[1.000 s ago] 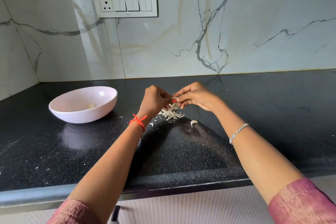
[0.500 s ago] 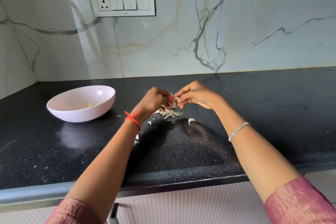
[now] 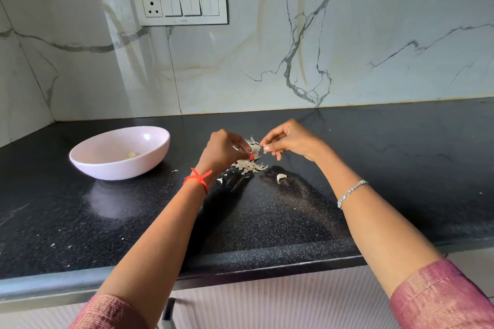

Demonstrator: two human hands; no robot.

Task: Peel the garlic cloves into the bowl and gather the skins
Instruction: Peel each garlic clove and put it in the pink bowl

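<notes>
Here, countertop (image 3: 133, 222): black and speckled, with white flecks on its near part.
Loose clove (image 3: 280, 177): white and curved, lying alone on the counter just in front of the skin pile, to its right.
Skin pile (image 3: 250, 165): papery scraps heaped on the counter under both hands.
Left hand (image 3: 224, 151): fingers curled round a garlic clove (image 3: 254, 148) with skin flaring off it.
Right hand (image 3: 290, 140): thumb and forefinger pinch a white bit (image 3: 266, 147) beside that clove; cannot tell whether it is skin or flesh.
Bowl (image 3: 88, 157): pink, left of the hands, with one peeled clove (image 3: 131, 154) inside.
Switch plate (image 3: 181, 6): on the marble wall.
</notes>
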